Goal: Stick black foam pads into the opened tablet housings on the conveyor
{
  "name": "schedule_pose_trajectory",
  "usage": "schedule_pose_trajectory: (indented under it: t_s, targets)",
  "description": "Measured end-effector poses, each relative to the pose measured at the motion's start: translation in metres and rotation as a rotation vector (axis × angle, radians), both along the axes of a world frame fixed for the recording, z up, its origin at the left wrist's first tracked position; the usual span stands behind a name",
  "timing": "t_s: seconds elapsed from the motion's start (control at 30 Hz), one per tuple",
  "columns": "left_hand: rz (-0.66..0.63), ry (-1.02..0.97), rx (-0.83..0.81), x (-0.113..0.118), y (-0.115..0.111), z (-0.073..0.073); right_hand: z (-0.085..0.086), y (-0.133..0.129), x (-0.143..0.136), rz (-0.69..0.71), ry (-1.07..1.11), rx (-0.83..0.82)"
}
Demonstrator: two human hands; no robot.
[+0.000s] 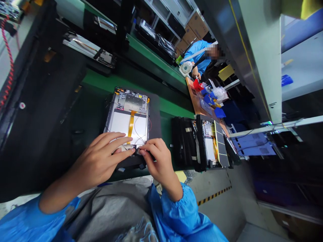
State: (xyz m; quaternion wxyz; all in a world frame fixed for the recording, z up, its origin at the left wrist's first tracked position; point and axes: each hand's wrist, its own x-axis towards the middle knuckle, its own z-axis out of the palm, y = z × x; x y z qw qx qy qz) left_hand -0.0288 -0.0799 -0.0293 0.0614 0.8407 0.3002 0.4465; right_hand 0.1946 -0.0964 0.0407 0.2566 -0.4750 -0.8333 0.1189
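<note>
My left grip (101, 157) lies with its fingers stretched out over the near left corner of a flat, open electronic device with a dark rim and silver panels (117, 121), its index fingertip by the near edge. My right grip (159, 158) has thumb and index finger drawn together at that same edge, by a small dark part (137, 150); I cannot tell whether they hold it. The two sets of fingertips come close together, with little room between them.

The device sits on a dark, flat pad (154, 114) that sticks out past its right edge, near the front of the green surface (174, 107). At the device's far end is a green-and-silver circuit board (133, 101); a flat orange ribbon cable (131, 123) runs from it towards me, and thin wires loop to the right of the cable.

To the right of the pad, a narrow strip of green leaves my right grip a little sideways room before a row of black trays (183, 144) holding another open device (209, 144). On my left, a broad black panel (37, 141) crowds my forearm. Well beyond, a co-worker in blue (198, 53) sits near a white fan (186, 68)
</note>
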Motion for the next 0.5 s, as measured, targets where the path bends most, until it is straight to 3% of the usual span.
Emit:
schedule_pose_trajectory:
  t_s: [0.23,0.5]
  targets:
    - [0.011,0.038,-0.014,-0.001,-0.002,-0.002,0.011,0.006,0.003,0.066,-0.057,-0.09]
    - [0.004,0.041,0.016,0.0,-0.002,-0.001,0.009,0.006,0.006,0.145,-0.081,-0.014]
